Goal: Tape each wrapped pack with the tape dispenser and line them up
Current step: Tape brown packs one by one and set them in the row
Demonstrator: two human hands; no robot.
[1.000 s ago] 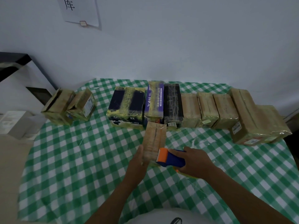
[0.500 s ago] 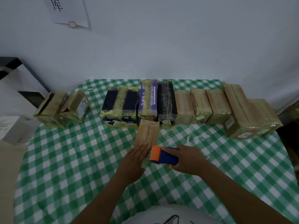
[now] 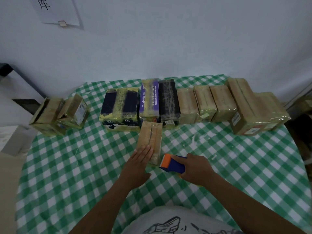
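Note:
A narrow brown wrapped pack (image 3: pixel 150 138) lies lengthwise on the green checked tablecloth (image 3: pixel 84 166), in front of the row. My left hand (image 3: pixel 137 166) presses flat on its near end with straight fingers. My right hand (image 3: pixel 196 169) grips a blue and orange tape dispenser (image 3: pixel 172 162), whose orange head sits just right of the pack's near end. Behind stands a row of taped packs: a dark blue box (image 3: pixel 120 108), a purple pack (image 3: pixel 149 100), a black pack (image 3: pixel 168 100) and several brown packs (image 3: pixel 205 102).
Two taped brown boxes (image 3: pixel 57 114) stand apart at the table's left edge. Larger brown boxes (image 3: pixel 256 108) end the row at the right. A white wall with a paper sign (image 3: pixel 57 12) rises behind. White boxes (image 3: pixel 11 139) sit off the table's left.
My left hand has shifted from gripping the pack's side to lying flat on its near end. The dispenser has drawn back off the pack toward me.

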